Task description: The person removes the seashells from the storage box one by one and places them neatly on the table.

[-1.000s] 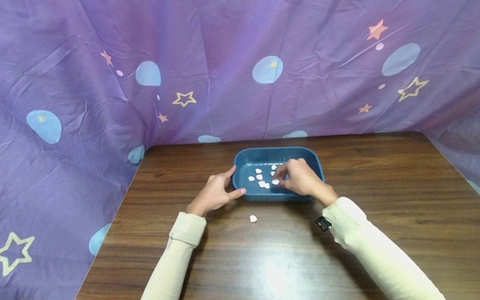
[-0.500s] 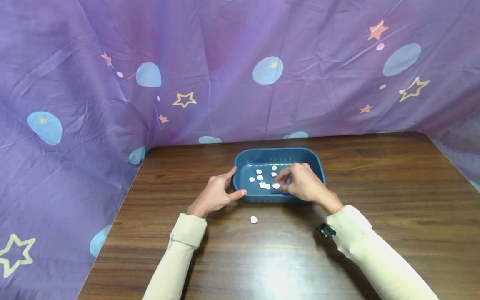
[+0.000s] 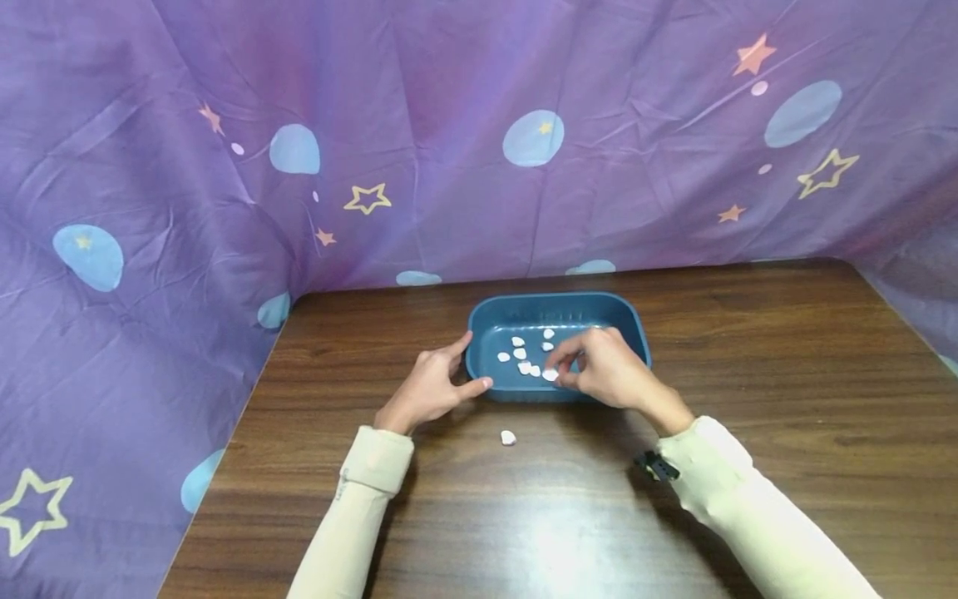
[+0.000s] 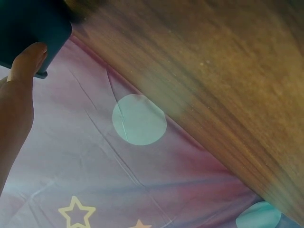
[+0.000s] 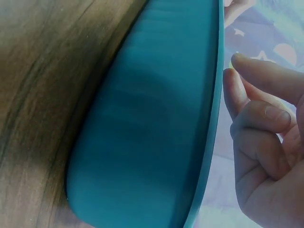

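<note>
A blue rectangular basin stands on the wooden table, with several small white pebbles scattered over its floor. My left hand bears on the basin's left end, thumb at the front rim and straight fingers along the side. The left wrist view catches one digit against the basin wall. Inside, my right hand bends its thumb and index finger around one white pebble near the front wall. In the right wrist view these fingertips come close together above the rim, and the pebble itself is hidden.
One more pebble lies on the table in front of the basin. A purple curtain with stars and blue spots hangs behind the table and along its left side. A small black device is at the right cuff.
My right hand has drawn back slightly toward the front right, and the pebble at its fingertips has shifted toward the basin's front wall. My left hand stays at the basin's left end.
</note>
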A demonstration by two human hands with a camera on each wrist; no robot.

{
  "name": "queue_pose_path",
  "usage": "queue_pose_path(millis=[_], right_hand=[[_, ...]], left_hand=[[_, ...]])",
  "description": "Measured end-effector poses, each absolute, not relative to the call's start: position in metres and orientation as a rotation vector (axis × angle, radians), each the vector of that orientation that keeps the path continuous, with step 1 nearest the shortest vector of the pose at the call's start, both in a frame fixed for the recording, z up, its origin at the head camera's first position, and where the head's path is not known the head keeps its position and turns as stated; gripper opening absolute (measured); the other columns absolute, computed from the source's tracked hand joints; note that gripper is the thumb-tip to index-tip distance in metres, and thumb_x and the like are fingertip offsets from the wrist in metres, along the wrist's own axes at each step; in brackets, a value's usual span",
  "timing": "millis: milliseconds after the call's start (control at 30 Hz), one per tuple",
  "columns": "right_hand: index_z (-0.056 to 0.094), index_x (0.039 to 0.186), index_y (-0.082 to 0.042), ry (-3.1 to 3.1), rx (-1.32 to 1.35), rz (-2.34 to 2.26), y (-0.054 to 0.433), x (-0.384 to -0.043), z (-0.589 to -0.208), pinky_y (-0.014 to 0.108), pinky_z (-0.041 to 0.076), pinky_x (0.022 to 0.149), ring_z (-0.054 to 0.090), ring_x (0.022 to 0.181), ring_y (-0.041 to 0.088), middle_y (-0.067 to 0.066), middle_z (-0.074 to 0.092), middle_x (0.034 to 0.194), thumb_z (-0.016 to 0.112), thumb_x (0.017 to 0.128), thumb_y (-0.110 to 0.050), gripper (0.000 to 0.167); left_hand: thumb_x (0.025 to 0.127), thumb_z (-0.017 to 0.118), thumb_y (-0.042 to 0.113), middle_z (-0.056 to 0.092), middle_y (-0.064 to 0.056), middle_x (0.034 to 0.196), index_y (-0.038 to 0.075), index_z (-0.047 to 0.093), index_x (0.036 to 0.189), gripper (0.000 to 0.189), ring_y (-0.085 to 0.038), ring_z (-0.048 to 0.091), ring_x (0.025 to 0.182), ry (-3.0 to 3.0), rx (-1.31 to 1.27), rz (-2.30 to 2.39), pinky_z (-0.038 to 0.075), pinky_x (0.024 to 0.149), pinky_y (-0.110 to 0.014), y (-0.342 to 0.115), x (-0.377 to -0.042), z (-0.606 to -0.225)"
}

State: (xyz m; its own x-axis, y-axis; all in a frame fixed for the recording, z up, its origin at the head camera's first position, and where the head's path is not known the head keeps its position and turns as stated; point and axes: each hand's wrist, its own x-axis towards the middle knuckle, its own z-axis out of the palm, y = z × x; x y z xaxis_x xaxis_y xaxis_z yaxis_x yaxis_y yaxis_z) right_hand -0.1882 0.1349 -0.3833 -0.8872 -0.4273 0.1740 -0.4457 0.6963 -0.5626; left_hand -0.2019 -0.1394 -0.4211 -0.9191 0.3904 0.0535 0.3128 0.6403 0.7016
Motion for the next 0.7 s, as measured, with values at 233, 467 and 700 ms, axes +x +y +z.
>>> queue_pose_path(millis=[233,467,700], right_hand=[[0.081,0.086,-0.02,-2.864,0.74,0.978,0.134,-0.184,-0.384,0.018,0.047,0.058,0.06,0.063,0.006,-0.008,0.076,0.075,0.079,0.078,-0.005,0.017],[0.081,0.085,-0.023,-2.858,0.764,0.969,0.131,-0.18,-0.384,0.018,0.046,0.056,0.056,0.059,0.002,-0.009,0.075,0.075,0.079,0.075,-0.005,0.02],[0.08,0.084,-0.022,-2.853,0.804,0.978,0.128,-0.177,-0.386,0.018,0.043,0.054,0.052,0.056,0.001,-0.012,0.07,0.071,0.08,0.075,-0.006,0.018]], left_hand=[[0.087,0.079,0.032,0.043,-0.024,0.152,-0.002,0.033,0.154,0.088,-0.028,0.056,0.134,2.755,0.589,1.14,0.047,0.112,-0.035,-0.139,-0.201,-0.42],[0.087,0.079,0.031,0.043,-0.023,0.152,-0.001,0.032,0.154,0.088,-0.027,0.055,0.134,2.754,0.578,1.136,0.046,0.113,-0.033,-0.138,-0.202,-0.42],[0.088,0.078,0.031,0.043,-0.024,0.152,-0.002,0.032,0.154,0.088,-0.029,0.054,0.135,2.744,0.578,1.155,0.046,0.113,-0.034,-0.138,-0.201,-0.42]])
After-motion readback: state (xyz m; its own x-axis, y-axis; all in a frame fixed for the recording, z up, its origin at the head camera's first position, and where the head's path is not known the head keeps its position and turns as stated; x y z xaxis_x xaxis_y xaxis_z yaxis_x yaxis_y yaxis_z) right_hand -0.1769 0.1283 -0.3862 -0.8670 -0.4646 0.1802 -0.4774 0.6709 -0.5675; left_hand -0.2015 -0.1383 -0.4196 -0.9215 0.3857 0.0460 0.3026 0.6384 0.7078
